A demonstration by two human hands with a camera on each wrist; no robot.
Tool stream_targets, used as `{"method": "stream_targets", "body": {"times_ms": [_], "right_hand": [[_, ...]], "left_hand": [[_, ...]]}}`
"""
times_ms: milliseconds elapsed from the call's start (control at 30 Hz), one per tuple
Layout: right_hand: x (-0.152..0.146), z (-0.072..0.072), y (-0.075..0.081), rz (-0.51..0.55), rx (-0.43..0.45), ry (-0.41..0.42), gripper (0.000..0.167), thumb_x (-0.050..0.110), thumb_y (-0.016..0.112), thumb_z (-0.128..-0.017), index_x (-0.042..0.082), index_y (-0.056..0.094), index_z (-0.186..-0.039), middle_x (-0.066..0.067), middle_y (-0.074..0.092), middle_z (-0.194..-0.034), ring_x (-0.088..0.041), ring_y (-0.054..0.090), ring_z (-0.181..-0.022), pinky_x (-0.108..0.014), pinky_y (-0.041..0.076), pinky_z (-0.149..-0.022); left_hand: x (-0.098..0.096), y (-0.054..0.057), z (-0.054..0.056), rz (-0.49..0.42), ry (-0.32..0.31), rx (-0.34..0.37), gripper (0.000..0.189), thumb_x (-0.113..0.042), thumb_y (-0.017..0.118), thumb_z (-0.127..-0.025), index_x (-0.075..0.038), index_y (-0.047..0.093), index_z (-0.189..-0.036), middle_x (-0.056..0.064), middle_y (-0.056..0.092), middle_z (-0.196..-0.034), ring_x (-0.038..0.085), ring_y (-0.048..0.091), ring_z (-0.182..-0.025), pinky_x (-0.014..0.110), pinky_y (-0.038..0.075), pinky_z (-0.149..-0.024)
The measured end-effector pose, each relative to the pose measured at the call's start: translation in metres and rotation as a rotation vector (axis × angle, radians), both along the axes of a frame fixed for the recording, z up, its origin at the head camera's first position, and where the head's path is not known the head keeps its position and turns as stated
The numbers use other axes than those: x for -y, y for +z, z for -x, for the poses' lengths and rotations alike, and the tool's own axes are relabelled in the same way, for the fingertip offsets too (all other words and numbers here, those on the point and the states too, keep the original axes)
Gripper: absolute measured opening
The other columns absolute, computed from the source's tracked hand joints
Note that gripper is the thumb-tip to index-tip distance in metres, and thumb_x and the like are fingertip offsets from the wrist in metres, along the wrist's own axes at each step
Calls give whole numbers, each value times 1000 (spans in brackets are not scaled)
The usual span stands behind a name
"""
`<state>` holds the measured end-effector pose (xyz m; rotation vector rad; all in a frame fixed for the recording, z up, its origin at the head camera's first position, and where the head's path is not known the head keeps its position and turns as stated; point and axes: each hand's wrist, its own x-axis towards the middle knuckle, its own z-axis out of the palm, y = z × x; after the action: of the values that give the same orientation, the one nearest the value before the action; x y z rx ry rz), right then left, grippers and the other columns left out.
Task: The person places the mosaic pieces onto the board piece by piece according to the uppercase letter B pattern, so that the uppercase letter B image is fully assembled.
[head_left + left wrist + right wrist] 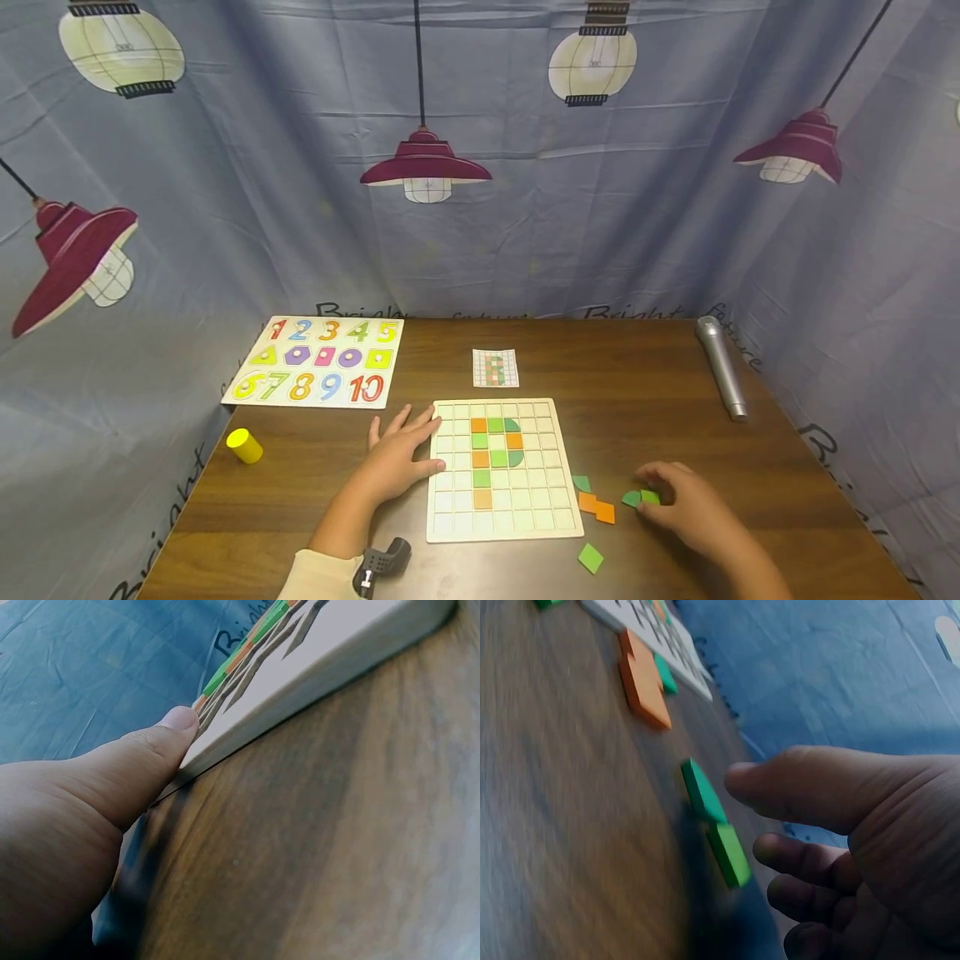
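Note:
A pale wooden grid board [536,521] lies on the table, with orange, light green and dark green tiles set in a P-like shape. My left hand [396,458] rests at its left edge, fingers spread; in the left wrist view the thumb [161,742] touches the rim. To the board's right, my right hand [690,508] hovers with curved fingers beside a dark green rounded tile [702,793] and a light green square tile [729,855]. Thumb and fingertips stand apart from both tiles, holding nothing. Two orange tiles [604,512] lie closer to the board.
Another dark green tile [581,483] lies by the board's right edge, a light green square [590,558] nearer the front. Behind the board is a small pattern card [495,368]. A number puzzle [315,367] and yellow cylinder [244,446] sit left, a silver microphone [723,367] right.

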<state>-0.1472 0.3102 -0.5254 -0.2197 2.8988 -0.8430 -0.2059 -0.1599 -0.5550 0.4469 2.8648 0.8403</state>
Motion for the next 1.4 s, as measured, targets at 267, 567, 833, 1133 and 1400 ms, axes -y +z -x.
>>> {"method": "stream_targets", "body": {"times_ms": [267,567,833,1133,1400], "right_hand": [[-12,-5,-7,-15,16,36,44,29,92,-77,15,71,-114,0,67,-106,-15,61,-96,-33,53,-80],[-19,-8,-12,-49,-44,19,36,24,92,-77,16,71,-106,4,63,-96,-12,60,-92,-33,52,-79],[-16,-6,-12,-62,-62,15,29,22,91,-78,18,69,-98,6,61,-92,-9,57,-88,-32,50,-77],[-11,-5,-9,-63,-49,-26,27,17,88,-79,17,69,-98,4,63,-93,-11,56,-86,-31,49,-74],[11,-1,-8,-27,-86,-89,28,11,84,-80,12,71,-105,0,67,-99,-13,57,-83,-30,48,-69]], "left_hand": [[0,-1,0,6,-4,-6,77,-49,78,-90,-25,50,-158,-7,31,-171,36,16,-162,74,-13,-120],[-1,-1,0,10,-3,-17,77,-49,78,-91,-25,50,-158,-6,31,-171,36,16,-162,74,-12,-120],[0,2,-1,6,-1,-10,76,-48,78,-91,-24,50,-158,-6,31,-171,36,16,-162,75,-13,-119],[0,-1,1,17,-10,-18,76,-49,78,-91,-26,49,-158,-7,31,-171,35,16,-162,75,-12,-119],[0,-1,0,22,-5,-17,76,-48,78,-91,-25,49,-158,-6,32,-171,35,16,-162,75,-11,-119]]}}
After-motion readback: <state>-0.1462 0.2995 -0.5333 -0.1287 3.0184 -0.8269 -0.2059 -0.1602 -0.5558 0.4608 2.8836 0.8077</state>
